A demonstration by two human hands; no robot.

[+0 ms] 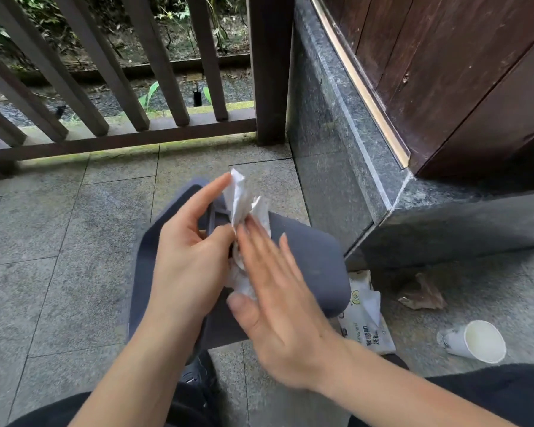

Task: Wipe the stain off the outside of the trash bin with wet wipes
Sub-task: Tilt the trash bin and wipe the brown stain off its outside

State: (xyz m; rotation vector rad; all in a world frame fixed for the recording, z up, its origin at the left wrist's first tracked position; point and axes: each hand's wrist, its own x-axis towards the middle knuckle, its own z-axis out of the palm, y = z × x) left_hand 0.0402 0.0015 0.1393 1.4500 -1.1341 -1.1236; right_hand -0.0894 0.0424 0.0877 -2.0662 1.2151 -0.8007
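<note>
On a grey stone-tiled floor beside a dark wooden railing, a person seen from their own head looks down at both bare hands working over a dark blue-grey trash bin. Its rounded lid faces the camera, so nothing inside can be seen. The bin sits on the tiles between the person's knees, close to a polished dark stone ledge on the right.

The left hand curls around a crumpled white wet wipe, thumb and bent fingers pinching its middle while the index finger stretches straight up along the wipe's upper edge. The right hand is flat, with fingers extended and close together, pressed against the wipe from the right side; it is slightly blurred. The wipe stands above the bin's top, and more of it bunches between the two palms.

Just right of the bin, touching its lower corner, a white soft pack of wet wipes lies flat, partly tucked behind the bin. Farther right a white paper cup lies on its side, its open mouth showing a pale, empty interior. A crumpled brown scrap rests near the ledge
</note>
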